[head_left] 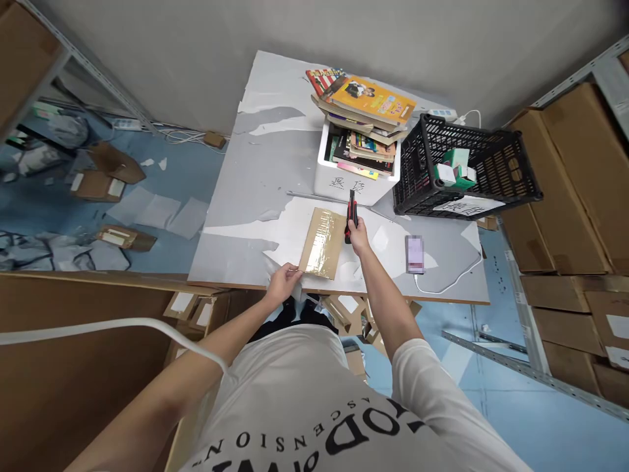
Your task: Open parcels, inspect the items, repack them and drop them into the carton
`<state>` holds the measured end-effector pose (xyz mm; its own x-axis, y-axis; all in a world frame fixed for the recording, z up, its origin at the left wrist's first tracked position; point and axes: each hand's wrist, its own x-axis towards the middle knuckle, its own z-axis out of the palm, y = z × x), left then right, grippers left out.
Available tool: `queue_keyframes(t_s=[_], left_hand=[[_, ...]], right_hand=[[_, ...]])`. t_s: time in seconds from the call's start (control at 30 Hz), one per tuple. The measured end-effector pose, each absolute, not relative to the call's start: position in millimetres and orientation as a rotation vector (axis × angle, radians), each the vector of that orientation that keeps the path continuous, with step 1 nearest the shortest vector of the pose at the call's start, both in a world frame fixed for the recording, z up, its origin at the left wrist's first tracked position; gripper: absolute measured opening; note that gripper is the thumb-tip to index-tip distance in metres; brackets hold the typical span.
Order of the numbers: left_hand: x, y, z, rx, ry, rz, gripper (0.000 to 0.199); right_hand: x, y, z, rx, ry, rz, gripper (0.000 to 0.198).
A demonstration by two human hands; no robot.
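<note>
A flat brown cardboard package, its top shiny with clear tape, lies near the front edge of the table. My left hand pinches its lower left corner between thumb and fingers. Just right of the package, my right hand is closed around a red and black utility knife. The knife points away from me, toward a white bin of books, and appears apart from the package. Whether its blade is extended is too small to tell.
Books pile above the bin. A black plastic crate with small green and white boxes stands to its right. A phone on a white cable lies on the table. Cardboard boxes fill the right shelf; a large carton stands at left.
</note>
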<state>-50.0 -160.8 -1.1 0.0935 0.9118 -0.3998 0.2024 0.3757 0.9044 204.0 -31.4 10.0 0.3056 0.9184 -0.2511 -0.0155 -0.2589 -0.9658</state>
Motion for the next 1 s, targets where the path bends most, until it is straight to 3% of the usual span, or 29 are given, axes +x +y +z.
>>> queue_keyframes(t_s=[0.17,0.27,0.43,0.57,0.77,1.0], left_hand=[[-66,-142,20,1.329,1.454,0.467,0.031],[-73,-105,32,1.456,1.533,0.315,0.047],[-48,-8,38,1.542,1.404,0.509,0.055],[-12,46,29,1.622,1.243,0.558,0.056],[1,55,13,1.447,1.152,0.571,0.034],[-42,13,30,1.245,1.318,0.833,0.041]], right_hand=[[202,-49,13,-1.512,-0.826,1.044,0.029],[200,-94,23,-1.515,-0.706,0.952,0.034],[174,-200,33,-1.499,-0.396,1.247,0.042],[137,-243,31,-1.348,-0.134,1.287,0.048],[119,-235,26,-1.346,-0.148,1.311,0.052],[186,-175,37,-1.358,-0.286,1.228,0.052]])
